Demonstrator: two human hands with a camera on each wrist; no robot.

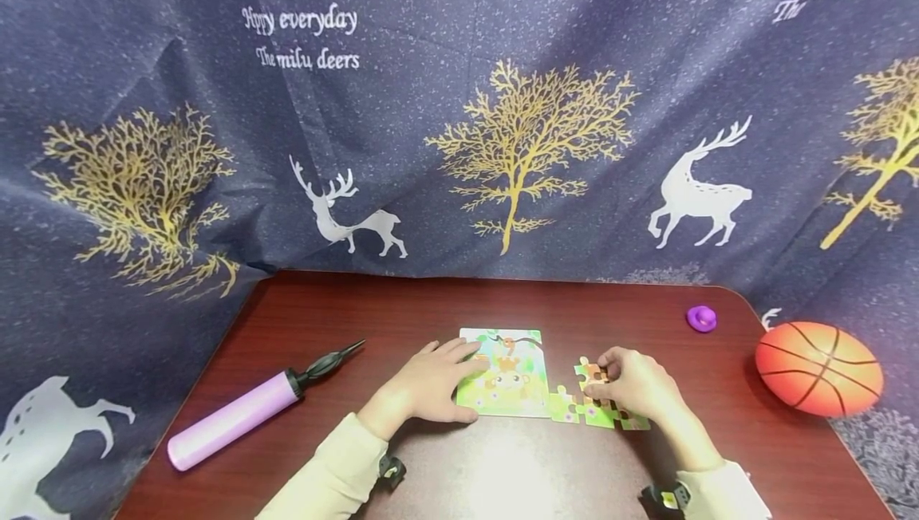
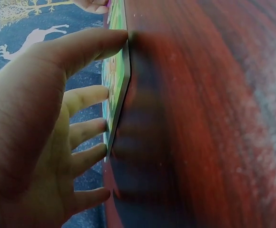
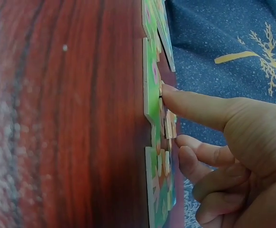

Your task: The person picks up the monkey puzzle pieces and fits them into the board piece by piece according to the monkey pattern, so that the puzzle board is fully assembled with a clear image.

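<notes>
Jigsaw pieces (image 1: 599, 418), grass-green with orange-brown patches and knobbed outlines, lie partly joined on the counter (image 1: 345, 313) in the head view, beside a square cartoon-animal board (image 1: 511, 396). Left wrist view: outstretched fingers of the left hand (image 2: 40, 128) touch the board. Right wrist view: fingers of the right hand (image 3: 250, 149) pinch an orange piece (image 3: 170, 125).

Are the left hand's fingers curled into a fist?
No, the left hand has its fingers spread at the thin, colourful rectangular picture board.

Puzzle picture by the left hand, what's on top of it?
The left hand lies over the left side of the puzzle picture. You can see a printed animal face with big eyes; what's printed under the hand is covered.
</notes>
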